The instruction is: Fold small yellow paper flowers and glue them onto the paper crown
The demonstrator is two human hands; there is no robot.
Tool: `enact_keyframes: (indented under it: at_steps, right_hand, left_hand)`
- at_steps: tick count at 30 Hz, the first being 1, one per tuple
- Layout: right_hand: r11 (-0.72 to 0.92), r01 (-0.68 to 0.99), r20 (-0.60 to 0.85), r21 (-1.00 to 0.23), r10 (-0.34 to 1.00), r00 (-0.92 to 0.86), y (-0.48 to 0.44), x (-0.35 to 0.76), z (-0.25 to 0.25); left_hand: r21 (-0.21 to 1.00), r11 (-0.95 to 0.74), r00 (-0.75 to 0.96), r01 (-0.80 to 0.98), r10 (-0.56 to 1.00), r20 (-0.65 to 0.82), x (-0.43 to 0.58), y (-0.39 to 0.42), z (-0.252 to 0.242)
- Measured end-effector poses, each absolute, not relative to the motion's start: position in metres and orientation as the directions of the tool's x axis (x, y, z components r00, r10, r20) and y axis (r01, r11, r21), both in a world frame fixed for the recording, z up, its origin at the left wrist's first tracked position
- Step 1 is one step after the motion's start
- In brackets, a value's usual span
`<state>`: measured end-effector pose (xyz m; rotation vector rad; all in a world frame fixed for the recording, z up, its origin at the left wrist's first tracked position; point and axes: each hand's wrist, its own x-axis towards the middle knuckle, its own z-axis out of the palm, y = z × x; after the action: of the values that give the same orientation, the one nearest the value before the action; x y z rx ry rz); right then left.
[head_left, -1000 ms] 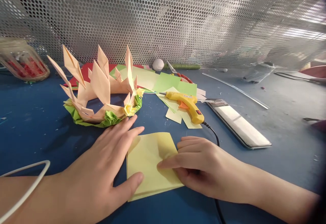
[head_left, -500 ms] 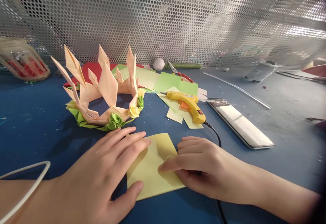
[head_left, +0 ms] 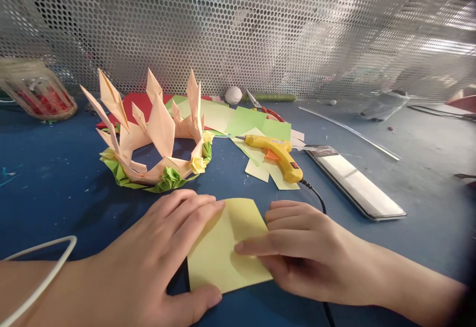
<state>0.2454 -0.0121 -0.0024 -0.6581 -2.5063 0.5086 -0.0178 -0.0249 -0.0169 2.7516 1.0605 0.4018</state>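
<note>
A pale yellow square of paper (head_left: 223,262) lies on the blue table in front of me. My left hand (head_left: 163,252) rests along its left side, the fingers stretched toward the upper left corner and the thumb apart at the lower left edge. From the right, my right hand (head_left: 308,247) lays its index finger on the middle of the sheet. Its other fingers are curled, and the thumb sits at the paper's right edge, partly hidden. Just beyond my left fingers stands a peach folded-paper crown (head_left: 161,128) trimmed with green and yellow paper pieces.
A yellow glue gun (head_left: 277,151) lies on green and cream paper sheets (head_left: 247,121), its black cord passing behind my right hand. A phone (head_left: 357,183) lies at right. Farther back are red-handled scissors (head_left: 273,114), a white ball (head_left: 233,95), a glass jar (head_left: 40,91) and a perforated metal screen (head_left: 230,29).
The left thumb has slid right along the paper's lower edge, and the left fingers lie closer together. The right index finger stays on the sheet. The whole view has shifted slightly.
</note>
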Motion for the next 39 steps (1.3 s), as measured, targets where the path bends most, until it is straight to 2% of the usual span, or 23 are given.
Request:
enact_keyframes:
  at_steps: [5,10,17,23,33,39]
  right_hand:
    - [0.732,0.423,0.195,-0.534,0.593,-0.781,-0.012,0.246,0.002]
    - [0.661,0.417,0.143,-0.624,0.621,-0.771,-0.012,0.248,0.004]
    - [0.580,0.395,0.143,-0.713,0.671,-0.727,-0.011,0.247,0.000]
    - [0.598,0.420,0.180,-0.683,0.695,-0.697,-0.008,0.245,-0.002]
    - [0.603,0.464,0.141,-0.648,0.694,-0.706,-0.013,0.244,-0.001]
    - [0.522,0.460,0.122,-0.718,0.745,-0.656,-0.007,0.246,0.000]
  left_hand:
    - [0.303,-0.713,0.686,0.632,0.697,0.210,-0.018,-0.028,-0.019]
    - [0.419,-0.701,0.689,0.578,0.694,0.210,-0.020,-0.026,-0.014]
    - [0.395,-0.707,0.665,0.586,0.699,0.265,-0.018,-0.025,-0.013]
    - [0.340,-0.725,0.709,0.599,0.677,0.195,-0.014,-0.021,-0.008]
    - [0.351,-0.765,0.729,0.540,0.634,0.259,-0.012,-0.018,-0.010]
    - [0.327,-0.784,0.757,0.528,0.609,0.237,-0.012,-0.018,-0.009]
